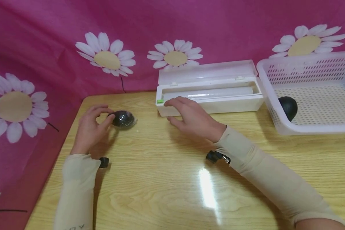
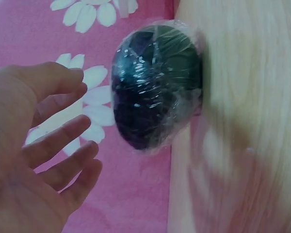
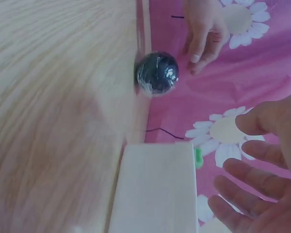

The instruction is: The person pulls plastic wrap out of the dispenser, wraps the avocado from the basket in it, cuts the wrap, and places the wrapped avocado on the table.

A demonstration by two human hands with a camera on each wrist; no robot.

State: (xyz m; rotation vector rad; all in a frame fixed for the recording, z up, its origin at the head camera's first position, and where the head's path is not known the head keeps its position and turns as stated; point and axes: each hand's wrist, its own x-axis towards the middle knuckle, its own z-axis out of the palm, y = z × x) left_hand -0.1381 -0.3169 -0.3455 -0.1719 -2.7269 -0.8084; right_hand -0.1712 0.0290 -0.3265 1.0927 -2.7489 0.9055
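Note:
A dark, glossy, avocado-like object (image 1: 123, 119) wrapped in clear cling film sits on the table at the left. Beside it is my left hand (image 1: 92, 127), with fingers parted and relaxed; the left wrist view shows a gap between the fingertips and the wrapped object (image 2: 155, 87). My right hand (image 1: 194, 118) hovers at the front left of a white cling film dispenser box (image 1: 215, 107), its fingers loosely spread and holding nothing. The dispenser's lid (image 1: 207, 72) stands raised, and a roll of film (image 1: 210, 92) lies inside. A green slider (image 1: 160, 101) is on its left end.
At the right stands a white plastic basket (image 1: 319, 128) with a second dark, rounded object (image 1: 288, 108) inside, by its left wall. Pink cloth with daisies (image 1: 138, 19) hangs behind and to the left of the wooden table (image 1: 155, 179).

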